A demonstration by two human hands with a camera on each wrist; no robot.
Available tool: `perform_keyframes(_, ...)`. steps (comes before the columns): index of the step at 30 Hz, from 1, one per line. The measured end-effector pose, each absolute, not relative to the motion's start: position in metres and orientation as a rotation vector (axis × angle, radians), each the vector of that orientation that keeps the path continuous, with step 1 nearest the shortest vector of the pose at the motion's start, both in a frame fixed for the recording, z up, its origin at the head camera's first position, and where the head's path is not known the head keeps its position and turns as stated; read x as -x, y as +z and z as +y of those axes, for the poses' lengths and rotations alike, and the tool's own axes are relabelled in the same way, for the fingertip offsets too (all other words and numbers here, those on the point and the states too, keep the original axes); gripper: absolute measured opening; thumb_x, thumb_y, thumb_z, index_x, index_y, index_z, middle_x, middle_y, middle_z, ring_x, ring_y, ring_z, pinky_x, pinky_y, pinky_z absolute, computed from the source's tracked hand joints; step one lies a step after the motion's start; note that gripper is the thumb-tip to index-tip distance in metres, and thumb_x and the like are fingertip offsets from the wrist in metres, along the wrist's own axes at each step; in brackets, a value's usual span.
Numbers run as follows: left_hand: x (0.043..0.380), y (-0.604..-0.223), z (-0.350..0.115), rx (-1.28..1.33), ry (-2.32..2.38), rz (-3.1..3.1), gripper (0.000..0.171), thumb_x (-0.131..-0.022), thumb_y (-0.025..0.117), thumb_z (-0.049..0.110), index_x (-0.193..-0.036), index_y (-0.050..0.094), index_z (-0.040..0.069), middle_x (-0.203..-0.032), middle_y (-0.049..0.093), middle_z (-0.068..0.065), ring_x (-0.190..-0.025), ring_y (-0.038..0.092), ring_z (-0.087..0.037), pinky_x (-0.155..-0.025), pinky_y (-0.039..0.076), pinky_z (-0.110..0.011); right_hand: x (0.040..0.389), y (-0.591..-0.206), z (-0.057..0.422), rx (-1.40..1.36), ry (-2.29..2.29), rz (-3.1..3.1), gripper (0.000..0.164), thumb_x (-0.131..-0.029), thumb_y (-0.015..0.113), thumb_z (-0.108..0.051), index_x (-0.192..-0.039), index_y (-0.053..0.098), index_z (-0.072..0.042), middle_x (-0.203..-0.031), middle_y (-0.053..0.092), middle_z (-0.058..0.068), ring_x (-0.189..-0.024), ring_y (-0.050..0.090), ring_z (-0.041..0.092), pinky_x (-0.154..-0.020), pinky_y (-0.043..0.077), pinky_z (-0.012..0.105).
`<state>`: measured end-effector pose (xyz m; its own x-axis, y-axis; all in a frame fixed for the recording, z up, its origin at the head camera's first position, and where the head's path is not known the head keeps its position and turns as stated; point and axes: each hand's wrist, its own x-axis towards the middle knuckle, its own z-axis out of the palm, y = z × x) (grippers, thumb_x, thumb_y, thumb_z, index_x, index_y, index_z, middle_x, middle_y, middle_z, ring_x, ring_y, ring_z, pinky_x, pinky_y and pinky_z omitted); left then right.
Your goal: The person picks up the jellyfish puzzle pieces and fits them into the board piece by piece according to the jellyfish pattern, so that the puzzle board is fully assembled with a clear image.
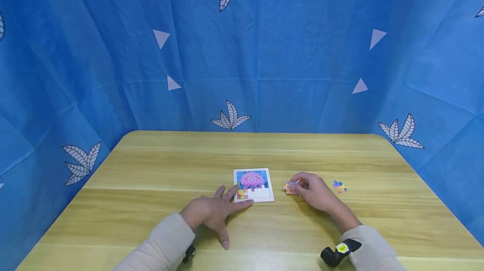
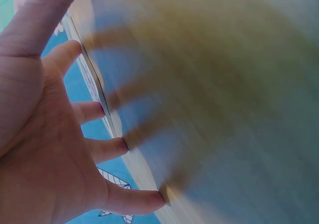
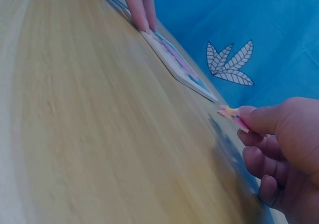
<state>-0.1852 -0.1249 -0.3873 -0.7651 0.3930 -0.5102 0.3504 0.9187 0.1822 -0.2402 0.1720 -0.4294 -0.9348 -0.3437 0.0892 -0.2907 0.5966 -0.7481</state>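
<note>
A small square jigsaw puzzle with a white frame (image 1: pixel 261 196) and a pink jellyfish picture lies mid-table; its lower right part shows bare white. Spread wide, the fingers of my left hand (image 1: pixel 212 212) touch the puzzle's left and lower edge. My right hand (image 1: pixel 313 192), to the right of the puzzle, pinches a pink and yellow puzzle piece (image 1: pixel 290 187) between thumb and fingers. In the right wrist view that piece (image 3: pixel 231 114) appears raised off the table near the frame's corner. Another blue, yellow and pink puzzle piece (image 1: pixel 340 186) lies right of my right hand.
The wooden table (image 1: pixel 181 157) has rounded far corners. A blue curtain (image 1: pixel 264 52) with white leaf and triangle prints hangs behind it and at both sides. Each wrist wears a dark strap-on device, the right one (image 1: pixel 340 251) bearing a yellow label.
</note>
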Motion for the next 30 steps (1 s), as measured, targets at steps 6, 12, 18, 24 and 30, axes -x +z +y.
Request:
perform_keyframes(6, 0.186, -0.386, -0.125, -0.532, 0.107, 2.518, 0.111, -0.053, 0.084, 0.047, -0.139, 0.016, 0.062, -0.159, -0.003, 0.009, -0.145, 0.004, -0.033, -0.089, 0.041, -0.06, 0.239, -0.43, 0.163, 0.543, -1.339, 2.708, 0.019, -0.087, 0.067, -0.013, -0.101, 0.062, -0.003, -0.07, 0.061, 0.003, -0.054, 0.052, 0.011, -0.048, 0.044, 0.023)
perform_keyframes(12, 0.184, -0.386, -0.124, -0.526, 0.1, 2.526, 0.112, -0.052, 0.084, 0.047, -0.14, 0.016, 0.061, -0.159, -0.003, 0.008, -0.145, 0.004, -0.033, -0.09, 0.04, -0.061, 0.238, -0.431, 0.154, 0.538, -1.37, 2.683, 0.019, -0.086, 0.068, -0.015, -0.101, 0.062, -0.004, -0.068, 0.06, 0.003, -0.053, 0.051, 0.011, -0.046, 0.041, 0.022)
perform_keyframes(18, 0.184, -0.384, -0.123, -0.518, 0.103, 2.52, 0.112, -0.052, 0.084, 0.046, -0.141, 0.017, 0.06, -0.159, -0.003, 0.008, -0.145, 0.003, -0.033, -0.094, 0.035, -0.065, 0.238, -0.433, 0.145, 0.591, -1.386, 2.676, 0.015, -0.087, 0.067, -0.012, -0.099, 0.063, -0.005, -0.067, 0.059, 0.003, -0.051, 0.046, 0.007, -0.045, 0.038, 0.02)
perform_keyframes(24, 0.184, -0.384, -0.123, -0.525, 0.084, 2.521, 0.111, -0.052, 0.084, 0.049, -0.14, 0.017, 0.06, -0.16, -0.002, 0.007, -0.145, 0.005, -0.033, -0.094, 0.036, -0.066, 0.237, -0.433, 0.133, 0.621, -1.389, 2.661, 0.015, -0.088, 0.066, -0.016, -0.099, 0.064, -0.006, -0.065, 0.058, 0.003, -0.051, 0.044, 0.006, -0.046, 0.037, 0.02)
perform_keyframes(30, 0.185, -0.384, -0.123, -0.532, 0.08, 2.515, 0.111, -0.053, 0.083, 0.05, -0.14, 0.016, 0.061, -0.16, -0.003, 0.007, -0.145, 0.004, -0.034, -0.093, 0.037, -0.066, 0.236, -0.43, 0.121, 0.67, -1.398, 2.628, 0.015, -0.089, 0.065, -0.015, -0.099, 0.064, -0.004, -0.065, 0.058, 0.004, -0.049, 0.042, 0.006, -0.045, 0.036, 0.02)
